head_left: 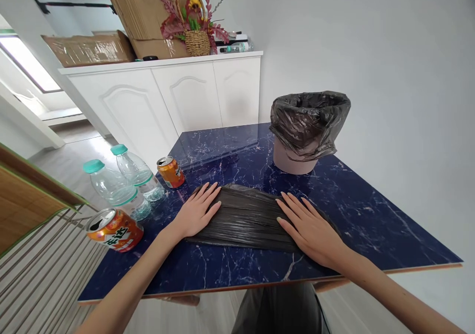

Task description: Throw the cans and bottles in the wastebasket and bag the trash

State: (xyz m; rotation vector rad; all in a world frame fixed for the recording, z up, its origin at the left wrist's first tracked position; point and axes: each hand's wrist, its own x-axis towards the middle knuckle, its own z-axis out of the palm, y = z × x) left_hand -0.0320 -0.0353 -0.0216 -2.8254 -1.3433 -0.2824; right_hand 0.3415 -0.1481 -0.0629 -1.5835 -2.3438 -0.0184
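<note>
A black plastic bag (248,220) lies spread flat on the blue marbled table (245,269), creased from side to side. My left hand (198,210) rests palm down on its left end, fingers extended. On the right end, my right hand (306,225) also lies flat with its fingers stretched out. Neither hand grips anything. Beyond the bag, to the right, stands a pinkish bin (293,160) lined with a black bag (308,121).
Two clear bottles with teal caps (115,188) (137,168) and two orange cans (117,230) (170,171) stand at the table's left side. Behind is a white cabinet (193,94) holding cardboard boxes (89,49) and a flower basket (197,43). A metal rack is at left.
</note>
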